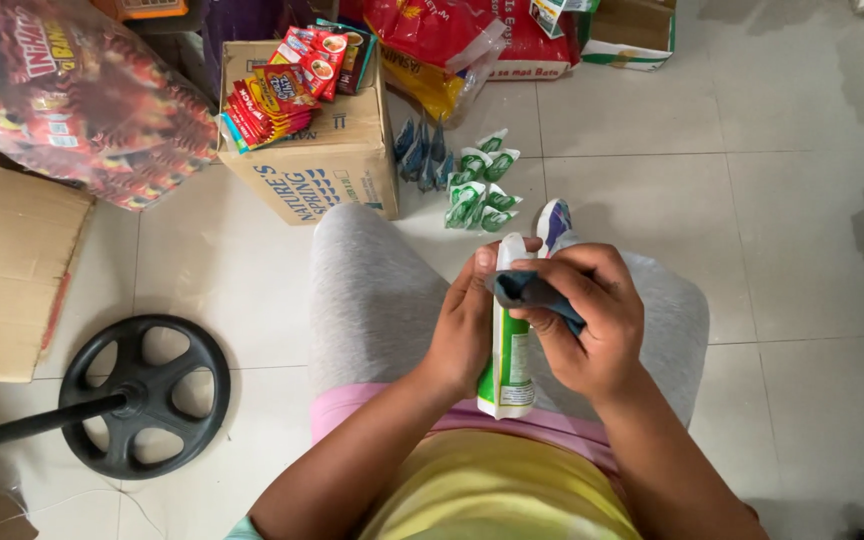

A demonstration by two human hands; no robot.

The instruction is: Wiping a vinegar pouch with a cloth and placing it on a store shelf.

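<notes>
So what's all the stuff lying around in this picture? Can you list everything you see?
green and white sachet: one, held upright between both hands over the lap
dark sachet: one, grey-blue, pinched in the right hand's fingers
green sachets: a small pile, green and white, on the floor ahead of the knees
dark sachets: a few, blue-grey, on the floor beside the box
cardboard box: one, brown, on the floor ahead
red packets: a stack, red and yellow, on top of the box
big plastic bag: one, clear with red packs, upper left
fan base: one, black, round, floor at left
tiled floor: pale
left hand: grips the sachet
right hand: grips both sachets
</notes>
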